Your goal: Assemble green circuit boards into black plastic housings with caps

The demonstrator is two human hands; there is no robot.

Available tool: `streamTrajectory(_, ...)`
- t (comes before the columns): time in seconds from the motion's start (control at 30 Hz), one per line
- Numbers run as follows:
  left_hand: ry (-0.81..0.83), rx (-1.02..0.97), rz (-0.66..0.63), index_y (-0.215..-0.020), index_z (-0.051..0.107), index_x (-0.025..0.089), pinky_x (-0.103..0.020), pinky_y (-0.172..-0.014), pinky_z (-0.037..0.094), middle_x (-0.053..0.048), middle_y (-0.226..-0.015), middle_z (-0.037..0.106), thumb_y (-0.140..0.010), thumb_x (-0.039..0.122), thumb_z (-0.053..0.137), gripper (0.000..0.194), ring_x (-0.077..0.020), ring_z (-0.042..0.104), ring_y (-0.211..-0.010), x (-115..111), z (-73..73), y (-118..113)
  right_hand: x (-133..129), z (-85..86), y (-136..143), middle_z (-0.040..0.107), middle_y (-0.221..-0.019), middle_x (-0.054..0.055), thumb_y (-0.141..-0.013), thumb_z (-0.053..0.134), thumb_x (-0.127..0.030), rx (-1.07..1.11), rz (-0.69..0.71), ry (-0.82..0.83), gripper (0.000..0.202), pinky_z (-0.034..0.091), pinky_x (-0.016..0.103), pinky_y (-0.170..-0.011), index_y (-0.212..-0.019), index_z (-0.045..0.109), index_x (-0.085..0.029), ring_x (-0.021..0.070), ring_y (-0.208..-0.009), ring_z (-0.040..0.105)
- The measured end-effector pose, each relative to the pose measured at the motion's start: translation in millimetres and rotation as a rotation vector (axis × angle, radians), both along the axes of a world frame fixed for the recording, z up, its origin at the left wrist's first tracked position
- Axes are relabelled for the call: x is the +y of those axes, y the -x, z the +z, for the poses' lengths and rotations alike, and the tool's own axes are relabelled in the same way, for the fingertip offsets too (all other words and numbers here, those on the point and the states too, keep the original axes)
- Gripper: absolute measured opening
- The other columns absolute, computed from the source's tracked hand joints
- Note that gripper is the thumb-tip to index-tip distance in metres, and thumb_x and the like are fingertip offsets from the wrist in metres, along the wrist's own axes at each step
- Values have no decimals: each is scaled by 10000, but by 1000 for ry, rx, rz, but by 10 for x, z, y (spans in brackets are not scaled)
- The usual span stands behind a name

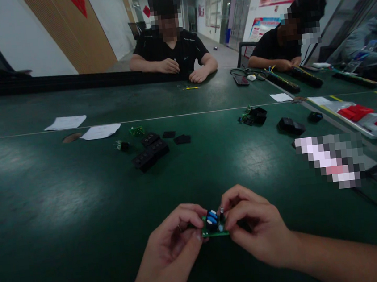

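A small green circuit board (216, 234) is held above the table, close in front of me. Blue and black components and a metal-topped post stand up from it. My left hand (177, 238) pinches the board's left edge between thumb and fingers. At its right edge, my right hand (256, 223) grips it the same way, with the index finger near the post. Both hands are closed on the board, and the fingers cover its ends. The underside of the board is hidden.
Black plastic housings (152, 151), flat black pieces (182, 139) and a small green board (136, 131) lie ahead on the green table (84, 241). Further right are a housing with wires (256, 116), another black housing (290, 126) and a blurred-out device (332, 162). Several people sit opposite.
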State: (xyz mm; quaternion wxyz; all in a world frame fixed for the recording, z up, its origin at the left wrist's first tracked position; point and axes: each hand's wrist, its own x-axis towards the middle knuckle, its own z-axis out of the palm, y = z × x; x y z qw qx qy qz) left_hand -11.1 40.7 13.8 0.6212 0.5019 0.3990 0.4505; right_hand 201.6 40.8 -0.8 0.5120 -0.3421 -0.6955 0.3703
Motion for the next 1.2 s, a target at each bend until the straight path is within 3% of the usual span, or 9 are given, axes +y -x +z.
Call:
streamTrajectory(0.2,-33,92,25,-792,778,222,-240,-783,588,-35,-955,711,-825,79,732,154,-182,699,-882,15,13,6,7,-18,9,702,-940,49,-819,666,-2,51,-13,62,252,581,301,-721,-944,726,-213,173,-829,703)
streamTrajectory(0.4,77,104,-16,-842,758,205,-250,-707,596,-17,-805,723,-833,163,772,46,-167,682,-744,-18,1,-4,-8,-27,25,718,-904,43,-875,682,-70,98,-6,163,193,604,264,-690,-1016,703,-202,152,-774,704)
streamTrajectory(0.6,125,10,-22,-1147,727,251,-278,-749,630,-10,-866,772,-833,175,815,335,-174,747,-768,-42,-97,3,0,-42,14,703,-907,42,-918,663,-95,110,6,185,229,581,248,-644,-1100,742,-211,138,-746,688)
streamTrajectory(0.77,161,-41,-81,-1258,721,237,-314,-761,655,-35,-857,809,-888,242,782,375,-204,786,-783,-48,-76,29,6,-80,16,699,-929,53,-941,663,-129,117,10,192,228,591,269,-659,-1122,762,-228,148,-776,683)
streamTrajectory(0.97,238,12,-144,-1080,697,196,-307,-728,651,-72,-847,841,-932,314,756,198,-203,784,-738,-63,-16,23,-5,-32,21,718,-877,42,-928,704,-161,137,17,250,70,600,253,-649,-983,724,-201,142,-735,689)
streamTrajectory(1.1,220,6,-169,-1174,628,205,-312,-730,646,-61,-811,840,-929,289,755,288,-198,778,-725,-64,-38,9,3,43,-10,718,-1005,90,-928,586,-84,57,105,142,260,600,316,-725,-1095,750,-197,177,-840,699)
streamTrajectory(1.2,208,19,-178,-1250,614,201,-311,-751,639,-55,-815,839,-930,254,739,348,-198,778,-756,-71,-51,9,-3,49,-11,705,-1103,111,-843,659,-71,17,154,86,398,597,367,-790,-1213,729,-199,214,-926,701)
